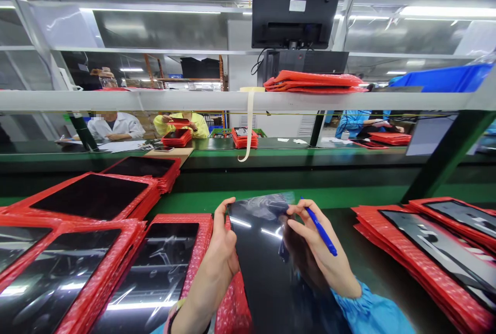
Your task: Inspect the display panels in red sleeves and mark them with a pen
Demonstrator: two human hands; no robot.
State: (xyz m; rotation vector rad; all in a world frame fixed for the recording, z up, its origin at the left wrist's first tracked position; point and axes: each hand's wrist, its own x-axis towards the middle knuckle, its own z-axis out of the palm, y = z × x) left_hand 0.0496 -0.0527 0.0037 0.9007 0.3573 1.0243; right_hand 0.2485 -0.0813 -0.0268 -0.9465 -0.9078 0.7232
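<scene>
A glossy black screen panel (271, 267) is tilted up in front of me, with a clear protective film (267, 206) wrinkled along its top edge. My left hand (217, 256) grips the panel's left edge, thumb in front. At the top right corner, my right hand (325, 246) pinches the film between thumb and fingers. A blue pen (321, 231) is also tucked between the fingers of that hand. Beneath the panel, red bubble wrap (235, 303) shows at its lower left.
Stacks of black panels on red bubble-wrap bags (93, 197) fill the left side. More panels in red wrap (430, 261) lie on the right. Above, a shelf rail (174, 100) carries a tape roll (252, 89), red bags (313, 81) and a monitor (296, 9). Co-workers sit beyond.
</scene>
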